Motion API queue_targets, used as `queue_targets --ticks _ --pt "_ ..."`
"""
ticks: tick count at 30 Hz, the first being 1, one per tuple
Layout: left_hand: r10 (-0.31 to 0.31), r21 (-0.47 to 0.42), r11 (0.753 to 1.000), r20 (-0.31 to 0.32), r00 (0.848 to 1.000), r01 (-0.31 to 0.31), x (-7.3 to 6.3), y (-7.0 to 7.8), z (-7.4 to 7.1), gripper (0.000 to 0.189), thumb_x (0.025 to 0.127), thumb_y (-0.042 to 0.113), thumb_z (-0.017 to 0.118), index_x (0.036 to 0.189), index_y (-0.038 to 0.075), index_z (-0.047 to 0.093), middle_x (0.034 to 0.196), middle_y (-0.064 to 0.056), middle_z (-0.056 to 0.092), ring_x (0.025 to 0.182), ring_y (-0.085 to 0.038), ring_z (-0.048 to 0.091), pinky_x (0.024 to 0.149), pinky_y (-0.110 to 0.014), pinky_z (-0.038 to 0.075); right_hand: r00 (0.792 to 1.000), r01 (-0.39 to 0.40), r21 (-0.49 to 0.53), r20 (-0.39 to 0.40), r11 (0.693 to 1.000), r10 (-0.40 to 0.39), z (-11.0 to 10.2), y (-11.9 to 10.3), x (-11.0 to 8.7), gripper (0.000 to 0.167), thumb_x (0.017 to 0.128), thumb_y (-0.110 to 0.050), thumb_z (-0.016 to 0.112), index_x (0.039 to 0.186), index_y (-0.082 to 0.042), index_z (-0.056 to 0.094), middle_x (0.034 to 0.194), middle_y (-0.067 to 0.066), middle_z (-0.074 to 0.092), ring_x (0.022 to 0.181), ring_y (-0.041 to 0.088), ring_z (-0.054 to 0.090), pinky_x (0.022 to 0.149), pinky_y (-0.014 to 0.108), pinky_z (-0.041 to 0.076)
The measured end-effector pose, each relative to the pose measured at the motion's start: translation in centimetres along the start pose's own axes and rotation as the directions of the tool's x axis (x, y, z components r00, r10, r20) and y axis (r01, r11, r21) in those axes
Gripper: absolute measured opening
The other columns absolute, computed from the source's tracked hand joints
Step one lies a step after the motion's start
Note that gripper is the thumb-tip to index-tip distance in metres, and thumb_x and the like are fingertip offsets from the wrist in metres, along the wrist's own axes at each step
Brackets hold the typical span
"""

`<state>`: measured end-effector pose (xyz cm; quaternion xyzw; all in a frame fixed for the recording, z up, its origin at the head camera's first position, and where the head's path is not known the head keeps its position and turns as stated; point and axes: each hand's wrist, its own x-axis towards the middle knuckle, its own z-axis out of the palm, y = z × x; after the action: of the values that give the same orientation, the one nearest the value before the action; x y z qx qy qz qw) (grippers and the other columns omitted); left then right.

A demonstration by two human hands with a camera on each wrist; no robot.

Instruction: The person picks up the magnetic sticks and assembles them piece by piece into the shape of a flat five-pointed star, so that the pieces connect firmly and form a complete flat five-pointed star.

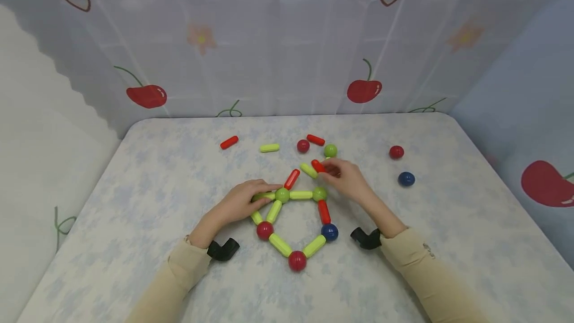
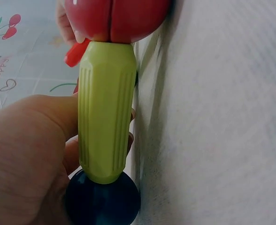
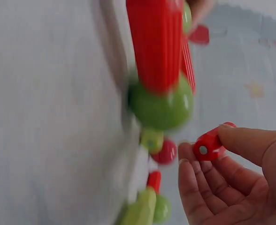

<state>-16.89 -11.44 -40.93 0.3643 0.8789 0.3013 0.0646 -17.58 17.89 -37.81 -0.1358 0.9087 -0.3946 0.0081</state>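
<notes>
A ring of magnetic sticks and balls lies on the table, with red balls (image 1: 297,261), a blue ball (image 1: 329,232) and green balls (image 1: 282,195). My left hand (image 1: 237,202) covers its left side and pinches a yellow-green stick (image 1: 264,196) between thumb and index finger. Close in the left wrist view, another yellow-green stick (image 2: 105,112) joins a red ball (image 2: 117,18) to a dark blue ball (image 2: 103,199), which my hand hides from the head camera. Above the ring, my right hand (image 1: 345,177) holds a red stick (image 3: 210,146) between thumb and fingertips; a round metal end shows.
A red stick (image 1: 292,179) points up from the ring's upper left green ball. Loose yellow-green sticks (image 1: 269,148), red sticks (image 1: 229,142) and a red ball (image 1: 303,146) lie farther back. At the right are a red ball (image 1: 396,152) and a blue ball (image 1: 406,179).
</notes>
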Motion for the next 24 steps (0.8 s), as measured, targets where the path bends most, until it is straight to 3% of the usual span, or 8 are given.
queue_targets --ticks 2,6,16,24 --pt "-0.006 -0.006 1.000 0.006 1.000 0.006 -0.3 -0.2 0.5 0.042 0.092 0.015 0.062 0.133 0.023 0.056 0.098 0.008 0.058 0.078 -0.010 0.048 0.068 -0.029 0.042 0.999 0.016 0.035 0.035 0.999 -0.017 1.7 -0.1 -0.2 0.023 0.087 -0.008 0.067 0.107 0.002 0.064 0.094 0.009 0.064 0.084 0.024 0.060 0.074 0.035 0.050" --pt "0.002 -0.014 1.000 0.011 1.000 -0.002 -0.4 -0.2 0.9 0.042 0.091 0.016 0.063 0.132 0.023 0.056 0.100 0.008 0.058 0.081 -0.008 0.050 0.069 -0.028 0.043 0.998 -0.023 0.049 0.065 0.999 0.020 3.0 0.1 -0.5 0.022 0.087 -0.010 0.068 0.106 0.001 0.065 0.090 0.006 0.063 0.080 0.021 0.059 0.071 0.032 0.050" --pt "0.006 -0.002 1.000 -0.008 1.000 -0.006 -0.2 -0.4 0.5 0.043 0.092 0.016 0.061 0.133 0.025 0.055 0.101 0.009 0.059 0.083 -0.007 0.051 0.072 -0.028 0.043 0.995 0.040 -0.019 0.087 0.999 -0.038 3.5 -0.2 -0.5 0.037 0.089 -0.014 0.065 0.122 0.003 0.060 0.095 0.009 0.062 0.078 0.019 0.056 0.067 0.032 0.048" --pt "0.010 0.002 1.000 -0.030 1.000 -0.010 -0.2 -0.5 0.3 0.043 0.092 0.014 0.062 0.133 0.025 0.056 0.099 0.008 0.058 0.080 -0.008 0.050 0.069 -0.028 0.043 0.993 0.088 -0.020 0.086 0.996 -0.086 3.7 -0.3 0.1 0.037 0.090 -0.012 0.065 0.123 0.003 0.059 0.080 0.004 0.054 0.069 0.018 0.047 0.058 0.029 0.039"
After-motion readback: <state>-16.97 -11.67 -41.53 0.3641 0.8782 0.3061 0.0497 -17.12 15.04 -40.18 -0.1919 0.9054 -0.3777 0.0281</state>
